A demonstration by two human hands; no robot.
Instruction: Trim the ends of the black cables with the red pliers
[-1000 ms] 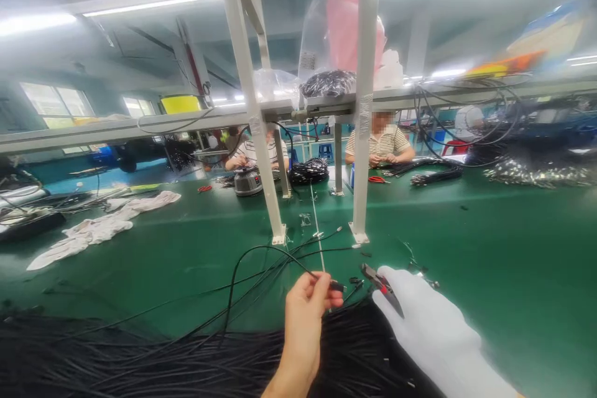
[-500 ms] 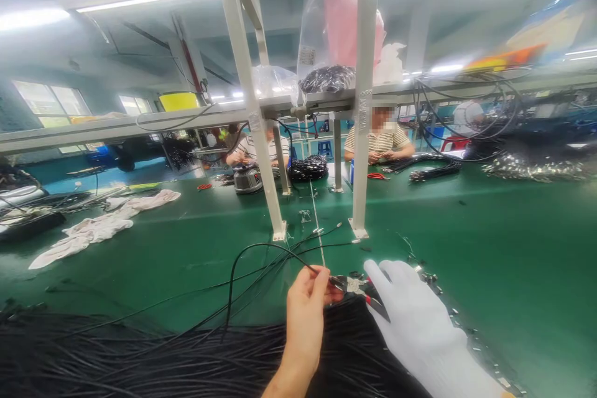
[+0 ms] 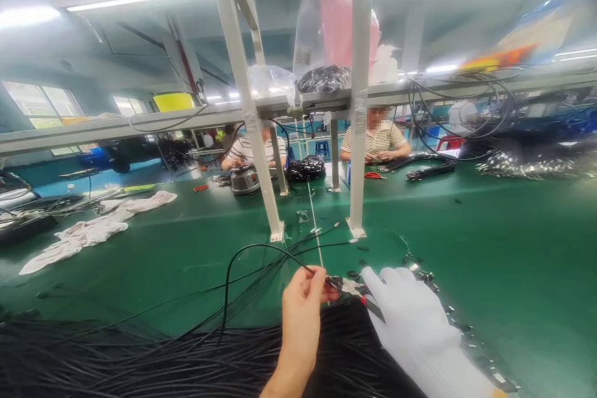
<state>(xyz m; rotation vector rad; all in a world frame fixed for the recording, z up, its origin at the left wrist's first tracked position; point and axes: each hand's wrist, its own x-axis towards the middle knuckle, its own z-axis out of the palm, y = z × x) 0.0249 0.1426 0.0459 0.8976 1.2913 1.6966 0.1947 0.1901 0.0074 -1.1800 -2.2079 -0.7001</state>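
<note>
L hand (image 3: 302, 308) pinches cable (image 3: 261, 250); R hand (image 3: 410, 317) grips cutters (image 3: 352, 288).

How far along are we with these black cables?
Done: small cut scraps lie on the green table near the right hand. In hand: left hand pinches one cable at the cutters. Left: the big cable pile looks unprocessed.

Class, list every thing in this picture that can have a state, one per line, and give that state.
left hand, bare, pinching the end of the black cable.
right hand, gloved, closed round the cutters.
cutters, held, tip at the cable end; open or shut unclear.
black cable, arched in a loop.
cable pile, lying loose at the near edge.
white cloth, crumpled on the green table.
</note>
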